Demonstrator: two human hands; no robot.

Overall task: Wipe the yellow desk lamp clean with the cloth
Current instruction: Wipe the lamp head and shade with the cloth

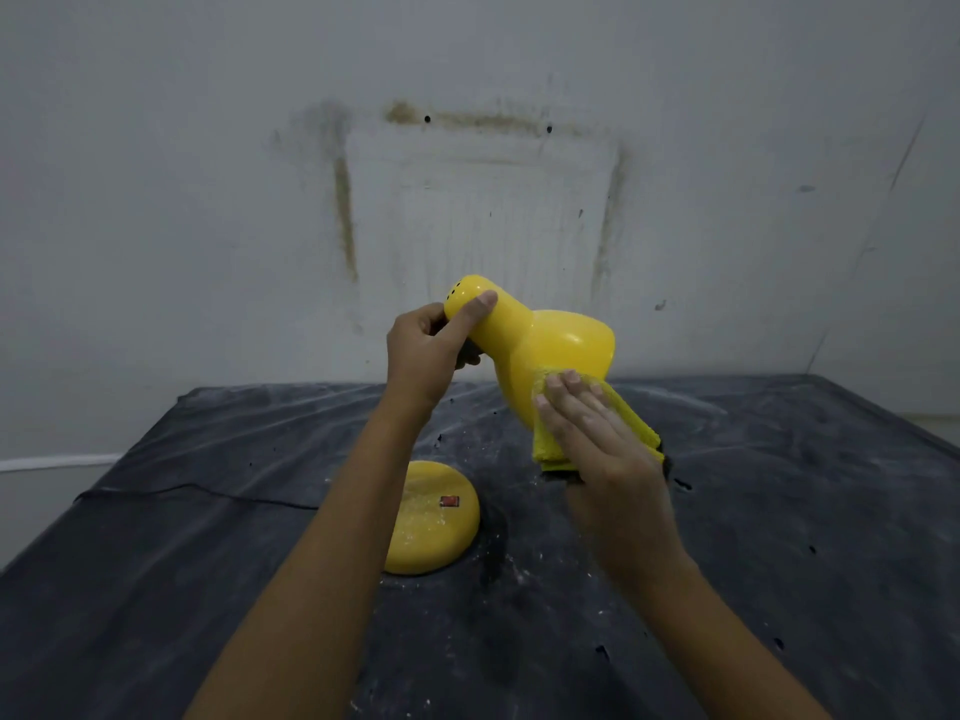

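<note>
The yellow desk lamp's shade [540, 340] is tilted, its wide mouth to the right. My left hand [431, 350] grips the narrow rear end of the shade, thumb on top. My right hand [592, 439] lies flat, pressing a folded yellow cloth [550, 449] against the lower side of the shade. The lamp's round yellow base [441, 532], dusty, with a red switch [450, 502], rests on the table below, partly behind my left forearm. The lamp's neck is hidden.
A black, dusty cover [779, 511] spreads over the table. The lamp's thin black cord [208, 493] runs left from the base. A stained white wall [467, 200] stands right behind the table's far edge.
</note>
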